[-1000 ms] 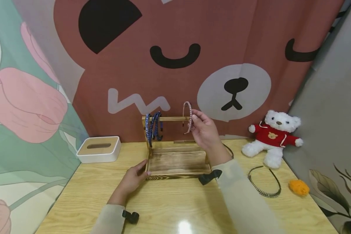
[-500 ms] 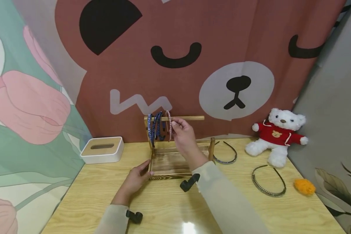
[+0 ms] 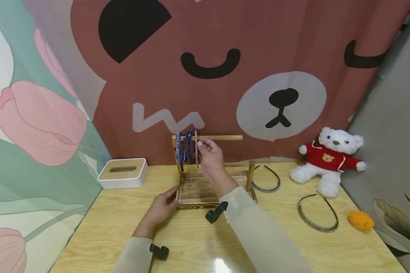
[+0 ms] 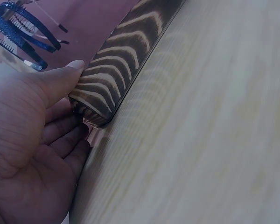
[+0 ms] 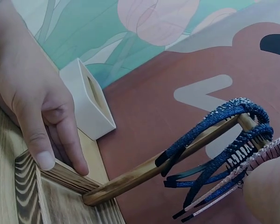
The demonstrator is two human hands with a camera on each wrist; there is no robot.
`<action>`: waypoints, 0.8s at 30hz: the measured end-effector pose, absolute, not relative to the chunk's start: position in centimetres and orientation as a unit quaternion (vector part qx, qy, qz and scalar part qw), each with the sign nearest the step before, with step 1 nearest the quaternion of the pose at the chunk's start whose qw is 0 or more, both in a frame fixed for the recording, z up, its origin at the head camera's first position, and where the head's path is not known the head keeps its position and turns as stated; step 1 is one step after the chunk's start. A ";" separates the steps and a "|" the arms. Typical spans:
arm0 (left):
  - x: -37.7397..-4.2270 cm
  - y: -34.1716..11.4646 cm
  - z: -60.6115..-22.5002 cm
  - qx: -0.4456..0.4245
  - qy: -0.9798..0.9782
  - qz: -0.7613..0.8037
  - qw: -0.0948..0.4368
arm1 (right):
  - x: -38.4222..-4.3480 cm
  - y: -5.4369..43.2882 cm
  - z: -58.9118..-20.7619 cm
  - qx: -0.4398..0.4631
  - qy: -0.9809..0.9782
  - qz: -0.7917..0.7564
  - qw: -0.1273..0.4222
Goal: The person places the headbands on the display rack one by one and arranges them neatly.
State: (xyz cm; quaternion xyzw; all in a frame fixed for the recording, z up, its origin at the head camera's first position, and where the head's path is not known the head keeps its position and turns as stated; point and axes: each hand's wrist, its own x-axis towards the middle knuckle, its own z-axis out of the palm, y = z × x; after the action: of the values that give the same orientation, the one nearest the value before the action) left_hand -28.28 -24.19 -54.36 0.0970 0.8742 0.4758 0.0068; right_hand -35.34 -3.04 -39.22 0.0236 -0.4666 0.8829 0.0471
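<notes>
Two hands are busy at a little wooden stand [image 3: 198, 206] on the table [image 3: 99, 235]. The right hand [image 3: 212, 161] pinches a pink hair band [image 3: 196, 149] between thumb and fingers. This pink band is up at the bar [image 3: 225, 137], right next to the blue hair bands [image 3: 190, 153], with its two tips hanging down. Holding its side probably makes it easy to keep it straight. The blue bands hang close together near the left end of the bar, maybe to leave room for more. Each one bends over the wood, so the bar can carry it. The left hand [image 3: 161, 208] grips the stand's front left corner, thumb on the striped front [image 4: 116, 70] and fingers around the side. That is likely to stop the stand from wobbling or sliding. A sparkly hair band [image 3: 266, 189] and a dark hair band [image 3: 317, 226] lie flat on the right, near enough to grab. The tissue box [image 3: 123, 183], teddy bear [image 3: 329, 159] and orange fluffy thing [image 3: 361, 221] are off to the sides, out of the way.
</notes>
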 end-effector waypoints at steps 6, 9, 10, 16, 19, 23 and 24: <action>-28.2 -24.1 -54.4 0.099 0.876 0.473 0.006 | -35.3 -3.4 -39.6 0.015 -0.461 0.886 0.053; -28.2 -24.1 -54.4 0.102 0.874 0.475 0.006 | -35.3 -3.5 -39.8 0.016 -0.459 0.887 0.050; -28.2 -24.1 -54.4 0.103 0.874 0.475 0.005 | -35.3 -3.5 -39.8 0.016 -0.458 0.887 0.049; -28.3 -24.1 -54.5 0.102 0.873 0.477 0.005 | -35.2 -3.5 -39.7 0.014 -0.455 0.889 0.048; -28.3 -24.0 -54.4 0.099 0.873 0.478 0.006 | -35.1 -3.5 -39.7 0.010 -0.458 0.888 0.047; -28.3 -24.0 -54.4 0.097 0.874 0.475 0.006 | -35.1 -3.4 -39.8 0.017 -0.461 0.886 0.046; -28.3 -24.1 -54.4 0.097 0.874 0.475 0.006 | -35.0 -3.4 -39.9 0.020 -0.463 0.885 0.046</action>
State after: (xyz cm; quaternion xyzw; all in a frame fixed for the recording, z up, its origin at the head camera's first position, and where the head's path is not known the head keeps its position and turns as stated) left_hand -28.31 -24.06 -54.38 0.0968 0.8744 0.4753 0.0062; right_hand -35.02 -3.37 -39.85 0.0195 -0.4626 0.8851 0.0464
